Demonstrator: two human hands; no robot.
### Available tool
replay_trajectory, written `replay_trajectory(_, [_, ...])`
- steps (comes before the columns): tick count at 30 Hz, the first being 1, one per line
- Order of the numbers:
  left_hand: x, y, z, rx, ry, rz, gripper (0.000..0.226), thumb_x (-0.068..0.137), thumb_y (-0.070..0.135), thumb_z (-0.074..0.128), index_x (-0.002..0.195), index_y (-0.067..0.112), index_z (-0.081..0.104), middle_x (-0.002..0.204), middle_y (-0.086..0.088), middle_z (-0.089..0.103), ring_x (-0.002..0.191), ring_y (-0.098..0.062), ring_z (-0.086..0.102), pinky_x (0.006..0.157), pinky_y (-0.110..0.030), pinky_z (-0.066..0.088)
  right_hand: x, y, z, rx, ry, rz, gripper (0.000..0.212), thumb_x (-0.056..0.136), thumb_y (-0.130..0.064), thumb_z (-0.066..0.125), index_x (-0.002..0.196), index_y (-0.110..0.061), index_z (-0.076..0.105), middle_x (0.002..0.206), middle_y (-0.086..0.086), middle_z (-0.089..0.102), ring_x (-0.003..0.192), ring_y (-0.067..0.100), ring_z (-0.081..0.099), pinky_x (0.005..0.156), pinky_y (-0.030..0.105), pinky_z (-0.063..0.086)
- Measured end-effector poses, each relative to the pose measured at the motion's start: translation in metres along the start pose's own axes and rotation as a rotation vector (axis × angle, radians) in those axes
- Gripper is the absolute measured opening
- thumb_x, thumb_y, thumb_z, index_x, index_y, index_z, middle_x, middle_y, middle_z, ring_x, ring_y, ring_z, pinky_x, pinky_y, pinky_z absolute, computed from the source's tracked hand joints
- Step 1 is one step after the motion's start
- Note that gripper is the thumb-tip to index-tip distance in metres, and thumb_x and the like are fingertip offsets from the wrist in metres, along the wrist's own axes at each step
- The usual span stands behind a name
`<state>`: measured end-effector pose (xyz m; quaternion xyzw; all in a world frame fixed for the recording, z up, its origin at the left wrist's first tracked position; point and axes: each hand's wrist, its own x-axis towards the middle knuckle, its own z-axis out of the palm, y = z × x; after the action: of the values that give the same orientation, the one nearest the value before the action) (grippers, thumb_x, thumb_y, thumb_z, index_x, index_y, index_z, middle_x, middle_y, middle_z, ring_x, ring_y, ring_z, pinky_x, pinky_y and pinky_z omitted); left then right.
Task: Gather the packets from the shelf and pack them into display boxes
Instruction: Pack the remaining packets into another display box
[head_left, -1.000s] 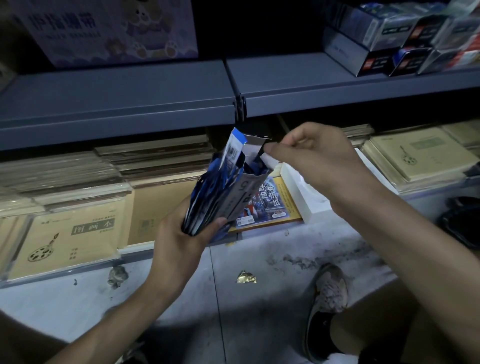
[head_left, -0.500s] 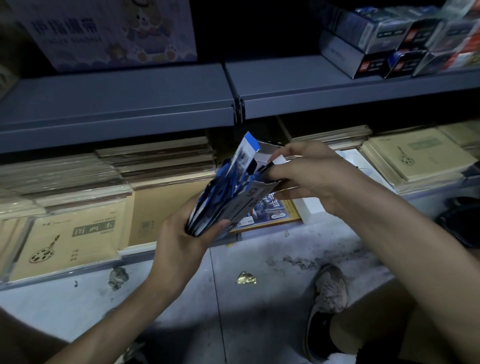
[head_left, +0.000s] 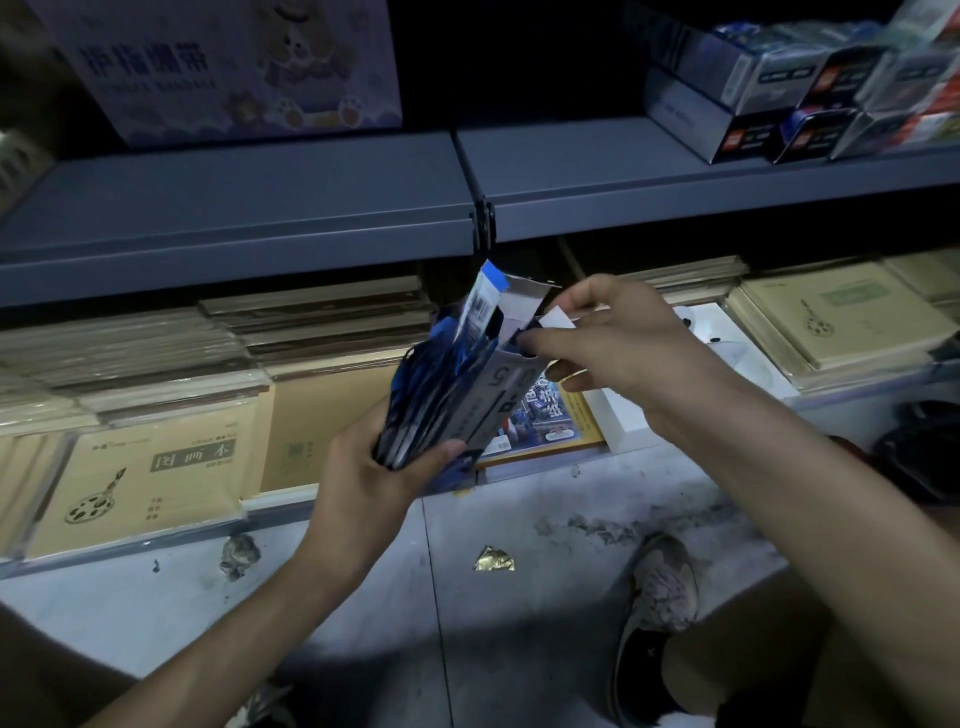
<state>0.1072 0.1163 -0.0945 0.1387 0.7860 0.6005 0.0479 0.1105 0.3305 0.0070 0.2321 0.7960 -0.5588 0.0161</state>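
My left hand (head_left: 369, 467) grips the lower end of a bundle of blue and black packets (head_left: 436, 384), together with a grey display box (head_left: 493, 395) pressed against their right side. The box stands tilted, its open top flaps (head_left: 519, 296) pointing up toward the shelf edge. My right hand (head_left: 613, 348) pinches the box's upper rim at a white flap, thumb and fingers curled on it. One blue-and-white packet (head_left: 483, 301) sticks up higher than the rest.
A grey metal shelf (head_left: 234, 223) runs above; stacks of tan drawing books (head_left: 156, 467) fill the lower shelf. Small boxed goods (head_left: 810, 98) sit at the upper right. A white box (head_left: 727, 338) and a printed card (head_left: 545, 415) lie behind my hands. My shoe (head_left: 660, 597) and a gold wrapper (head_left: 493, 558) are on the floor.
My right hand lifted slightly from pressing on the packets and now pinches the box's top flap. The bundle stays in my left hand, barely moved.
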Motion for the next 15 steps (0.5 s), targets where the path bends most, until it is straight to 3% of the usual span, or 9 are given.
replay_trajectory(3, [0.002, 0.001, 0.0, -0.11, -0.1, -0.154, 0.022, 0.082, 0.009, 0.081, 0.101, 0.015, 0.071, 0.079, 0.016, 0.077, 0.068, -0.002, 0.073, 0.052, -0.013, 0.053, 0.004, 0.004, 0.0, -0.077, 0.136, -0.097, 0.037, 0.077, -0.025, 0.09, 0.101, -0.02, 0.063, 0.087, 0.005, 0.074, 0.075, 0.021, 0.072, 0.076, 0.045, 0.06])
replay_trajectory(7, [0.003, 0.001, -0.002, -0.221, -0.211, -0.318, 0.032, 0.08, 0.012, 0.083, 0.11, 0.016, 0.071, 0.102, 0.007, 0.079, 0.093, -0.013, 0.077, 0.069, -0.022, 0.061, -0.004, 0.0, -0.007, -0.216, 0.329, -0.514, 0.021, 0.082, -0.024, 0.084, 0.095, -0.026, 0.067, 0.075, -0.005, 0.059, 0.062, 0.005, 0.051, 0.066, 0.031, 0.047])
replay_trajectory(10, [0.003, 0.001, -0.003, -0.246, -0.26, -0.381, 0.034, 0.079, 0.009, 0.083, 0.111, 0.013, 0.07, 0.102, 0.004, 0.08, 0.093, -0.015, 0.077, 0.071, -0.022, 0.06, -0.014, -0.005, -0.006, -0.299, 0.223, -0.722, 0.015, 0.086, -0.018, 0.081, 0.098, -0.025, 0.075, 0.084, -0.007, 0.054, 0.071, 0.005, 0.052, 0.067, 0.012, 0.039])
replay_trajectory(15, [0.002, 0.005, -0.003, -0.258, -0.294, -0.416, 0.035, 0.078, 0.011, 0.084, 0.11, 0.014, 0.07, 0.102, 0.002, 0.08, 0.094, -0.016, 0.077, 0.073, -0.024, 0.062, -0.014, -0.001, 0.003, -0.415, -0.003, -0.743, 0.017, 0.083, -0.027, 0.086, 0.097, -0.029, 0.078, 0.096, -0.012, 0.061, 0.089, 0.003, 0.055, 0.076, 0.017, 0.043])
